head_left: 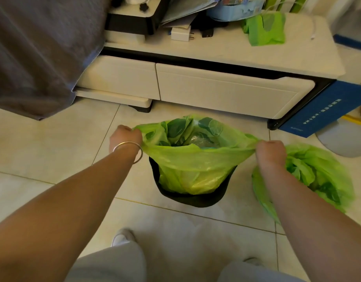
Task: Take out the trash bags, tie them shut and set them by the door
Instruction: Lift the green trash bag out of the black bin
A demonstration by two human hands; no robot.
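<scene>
Along the bottom edge of the frame, our grey trouser legs (106, 261) and pale shoes are standing on the cream floor tiles (43, 143), with bare tile open all round our feet. Just above, at centre frame, we are holding the thin translucent green trash bag (187, 159) by its rim: our left hand (124, 138), with a silver bangle (128, 152) at the wrist, is curled into a fist pinching the left edge, and our right hand (270, 152) is fisted round the right edge. We are stretching the mouth wide and taut, probably to free it from the round black bin (191, 197), in which the bag's lower half is sitting, and to gather enough slack for a knot. At right of centre, a second crumpled green bag (318, 176) is lying on the floor just beside the bin, partly behind our right forearm; we cannot tell whether it is tied. Farther up, the low white cabinet with two drawers (216, 86) is closing off the space ahead, a grey cloth (37, 53) is hanging at upper left, and a blue box (326, 110) is leaning at right. No door is showing; the clearest room is lying towards the left and behind us.
</scene>
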